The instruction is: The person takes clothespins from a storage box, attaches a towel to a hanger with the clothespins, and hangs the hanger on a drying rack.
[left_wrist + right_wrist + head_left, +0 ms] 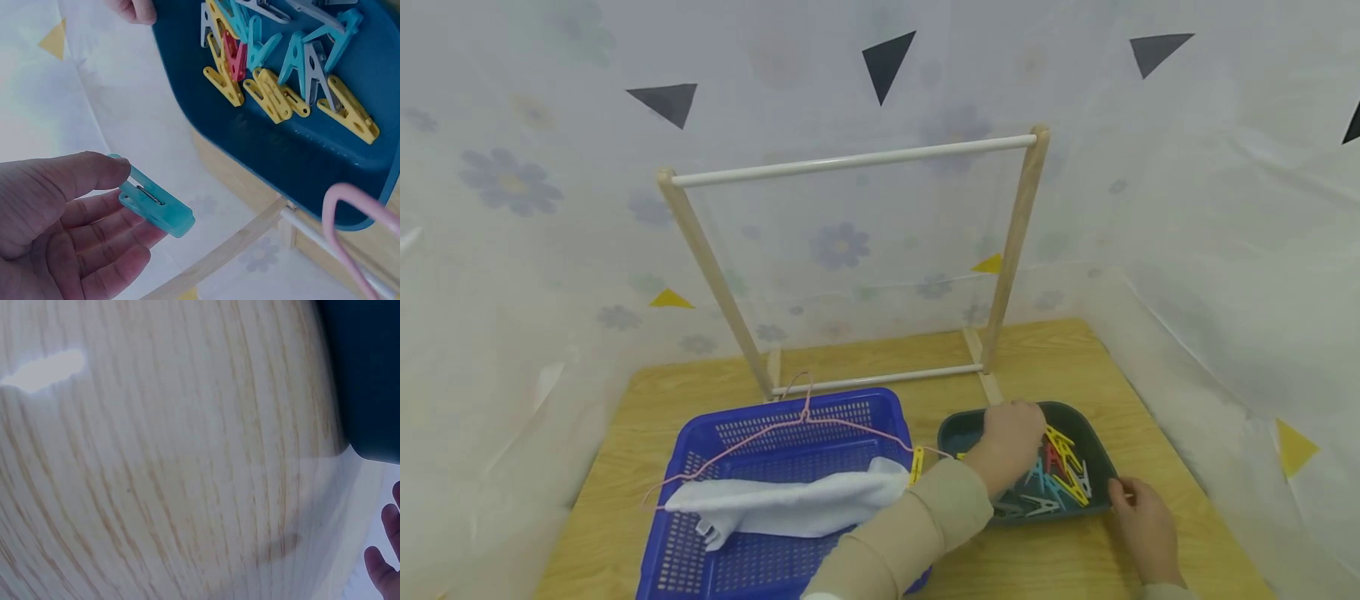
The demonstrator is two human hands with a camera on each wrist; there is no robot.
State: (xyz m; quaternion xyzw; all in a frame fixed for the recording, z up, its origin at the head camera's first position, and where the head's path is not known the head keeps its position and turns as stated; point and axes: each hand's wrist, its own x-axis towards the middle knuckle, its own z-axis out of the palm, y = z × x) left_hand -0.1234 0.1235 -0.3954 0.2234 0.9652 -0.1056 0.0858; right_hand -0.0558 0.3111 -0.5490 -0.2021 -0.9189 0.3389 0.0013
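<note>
My left hand is over the dark green tub. In the left wrist view it pinches a teal clothespin between thumb and fingers. Several yellow, teal, red and grey clothespins lie in the tub. My right hand holds the tub's near right corner by the rim; in the right wrist view only a few fingertips show. A pink hanger lies across the blue basket with a white cloth on it. One yellow clothespin grips the cloth's right end.
Behind the basket and tub stands a wooden rack with a white top rail and a low rail. The wooden table is bordered by flowered white sheeting. The hanger's right end reaches toward the tub.
</note>
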